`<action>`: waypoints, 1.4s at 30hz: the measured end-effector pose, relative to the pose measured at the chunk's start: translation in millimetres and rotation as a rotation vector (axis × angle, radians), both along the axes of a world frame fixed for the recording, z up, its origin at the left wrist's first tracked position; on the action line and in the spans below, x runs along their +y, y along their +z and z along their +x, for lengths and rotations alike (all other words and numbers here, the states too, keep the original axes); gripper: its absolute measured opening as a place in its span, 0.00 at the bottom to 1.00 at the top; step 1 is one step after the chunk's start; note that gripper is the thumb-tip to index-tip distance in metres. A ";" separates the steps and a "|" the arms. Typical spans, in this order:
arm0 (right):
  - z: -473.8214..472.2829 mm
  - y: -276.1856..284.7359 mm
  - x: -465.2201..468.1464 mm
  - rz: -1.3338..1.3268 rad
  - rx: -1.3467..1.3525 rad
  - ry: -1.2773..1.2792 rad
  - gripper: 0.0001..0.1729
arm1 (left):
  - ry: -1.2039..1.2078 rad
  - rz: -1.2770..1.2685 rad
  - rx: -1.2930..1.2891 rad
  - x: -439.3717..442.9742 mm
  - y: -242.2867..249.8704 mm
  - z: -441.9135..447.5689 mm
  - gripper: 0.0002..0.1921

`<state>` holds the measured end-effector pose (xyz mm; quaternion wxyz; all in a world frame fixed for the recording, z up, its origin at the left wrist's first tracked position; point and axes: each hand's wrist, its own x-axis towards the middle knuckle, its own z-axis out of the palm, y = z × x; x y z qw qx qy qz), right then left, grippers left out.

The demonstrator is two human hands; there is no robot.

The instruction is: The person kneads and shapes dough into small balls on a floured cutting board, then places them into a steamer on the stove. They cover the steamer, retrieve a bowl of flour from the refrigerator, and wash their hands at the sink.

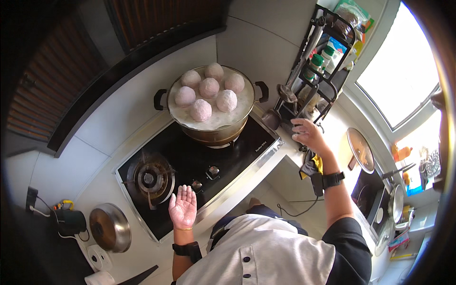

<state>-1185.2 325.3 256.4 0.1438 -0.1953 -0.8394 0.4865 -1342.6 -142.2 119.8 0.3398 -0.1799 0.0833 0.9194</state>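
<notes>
My left hand [183, 210] is palm up over the front edge of the gas cooktop [185, 164], white powder on its palm and fingers, holding nothing. At the right, my right hand [309, 134] is raised with fingers apart and slightly bent, near the hanging ladles [286, 93] and a spatula [271, 118]; nothing shows in it. Beyond both hands a two-handled steamer pot [215, 135] stands on the far burner. Several round, pale pink, powder-dusted dough balls [209, 88] rest apart on the white cloth-like liner [213, 123] on its top.
A bare burner [149, 178] lies at the cooktop's left, with a metal lid or pan [109, 228] beside the cooktop. A black rack [329, 76] holds seasoning bottles [317, 61]. A glass lid [361, 150] stands at the right. A cable [302, 213] hangs near my right forearm.
</notes>
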 end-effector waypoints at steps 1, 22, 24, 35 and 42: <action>11.3 -8.9 -4.3 -0.055 0.017 -0.030 0.30 | -0.031 0.009 0.019 3.0 0.6 -2.8 0.18; 167.0 -77.1 31.9 -0.458 -0.015 -0.158 0.21 | -0.101 -0.268 0.148 107.6 60.4 48.6 0.15; 175.9 -79.7 41.6 -0.447 -0.015 -0.141 0.21 | -0.110 -0.285 0.162 121.0 66.3 64.4 0.15; 191.3 -89.9 77.6 -0.531 -0.021 0.020 0.20 | -0.085 -0.395 0.211 167.1 90.5 135.2 0.14; 195.9 -81.3 66.1 -0.504 -0.020 0.072 0.20 | -0.048 -0.345 0.240 146.6 88.7 143.1 0.14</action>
